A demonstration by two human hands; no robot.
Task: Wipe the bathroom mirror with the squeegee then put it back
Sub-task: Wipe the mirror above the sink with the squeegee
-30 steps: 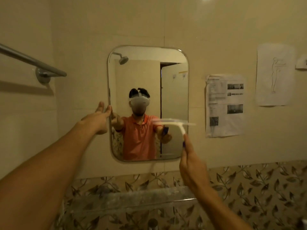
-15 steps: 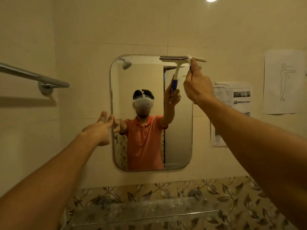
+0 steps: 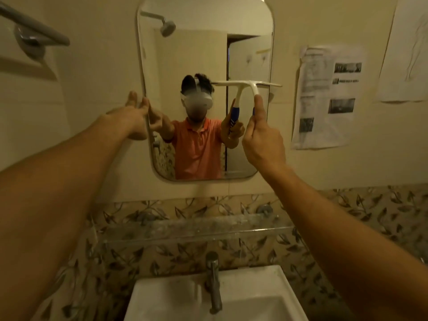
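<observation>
The grey metal towel rail (image 3: 34, 26) is fixed to the wall at the far left, clear of the work.

The left hand (image 3: 134, 121) rests on the left edge of the rounded rectangular wall mirror (image 3: 203, 54). Its fingers (image 3: 132, 98) are extended and lie close together along the frame; it grips nothing. This bracing position matches that of half a second earlier.

The right hand (image 3: 262, 137) is closed around the blue-and-white handle of the white T-shaped plastic squeegee (image 3: 246, 85), with the forefinger laid up the neck. The remaining fingers are hidden behind the back of the hand, so how they wrap the handle cannot be told. The blade lies level across the right half of the glass, at mid-height, and overhangs the mirror's right edge slightly.

Half a second earlier the blade sat at the top edge of the mirror. It now stands about halfway down, so a downward stroke on the right-hand strip is in progress. Judged from this, the lower right portion remains to be wiped, and the return of the tool is not yet due.

The printed paper sheet (image 3: 326, 96) hangs on the wall just right of the mirror. The clear glass shelf (image 3: 196, 228), the chrome tap (image 3: 214, 281) and the white ceramic basin (image 3: 173, 295) lie below.
</observation>
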